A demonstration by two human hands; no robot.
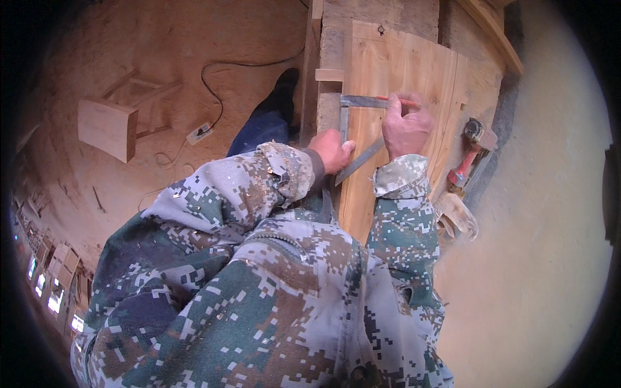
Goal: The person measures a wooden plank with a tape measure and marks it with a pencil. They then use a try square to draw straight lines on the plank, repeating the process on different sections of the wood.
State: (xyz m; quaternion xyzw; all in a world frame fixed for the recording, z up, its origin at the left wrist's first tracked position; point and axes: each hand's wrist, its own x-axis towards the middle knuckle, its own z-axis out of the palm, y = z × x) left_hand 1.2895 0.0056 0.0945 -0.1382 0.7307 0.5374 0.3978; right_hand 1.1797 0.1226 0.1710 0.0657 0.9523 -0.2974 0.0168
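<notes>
A pale, smooth wooden board (401,64) lies lengthwise on the workbench in front of me. On its left edge rests a metal triangle square (363,101), one arm running across the board and a slanted arm running down to the lower left. My left hand (331,150) grips the square at the board's edge, thumb on top and the other fingers mostly hidden. Closed in a pinch, my right hand (407,126) holds a red pencil (406,102) along the square's crosswise arm. The pencil's tip points left. Part of the square is hidden under the right hand.
A red and grey power tool (462,169) lies right of the board. A small wooden block (329,75) sits by the board's left edge. On the dusty floor at left are a wooden stool (107,129) on its side and a power strip (198,133) with a dark cord.
</notes>
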